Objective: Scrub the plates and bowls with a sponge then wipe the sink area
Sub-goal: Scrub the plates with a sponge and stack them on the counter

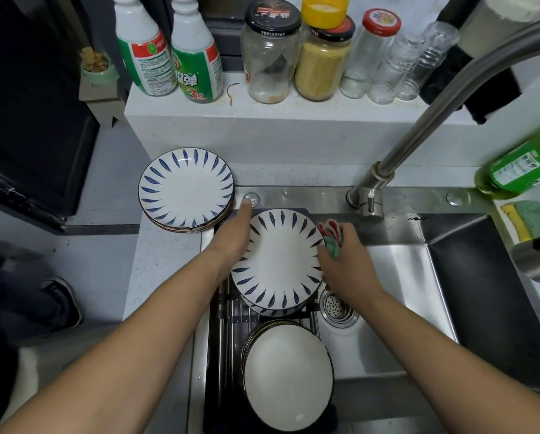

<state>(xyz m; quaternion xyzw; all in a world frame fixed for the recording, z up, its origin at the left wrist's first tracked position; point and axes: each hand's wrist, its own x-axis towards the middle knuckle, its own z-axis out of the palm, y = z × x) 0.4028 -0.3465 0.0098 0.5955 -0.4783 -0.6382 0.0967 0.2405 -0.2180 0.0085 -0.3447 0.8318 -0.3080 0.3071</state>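
A white plate with blue leaf marks [281, 258] is held over the drying rack in the steel sink [403, 308]. My left hand [235, 236] grips its left rim. My right hand [345, 258] sits at its right rim, shut on a red and green cloth [332, 238]. More patterned plates lie under it. A stack of the same plates [185, 189] rests on the counter at the left. A stack of plain white plates [289, 375] leans in the rack nearest me.
A steel tap [418, 133] arches over the sink. A yellow and green sponge [526, 219] and a green soap bottle [519, 170] sit at the right. Spray bottles [168, 48] and jars [293, 51] line the back ledge. The drain strainer [336, 306] is uncovered.
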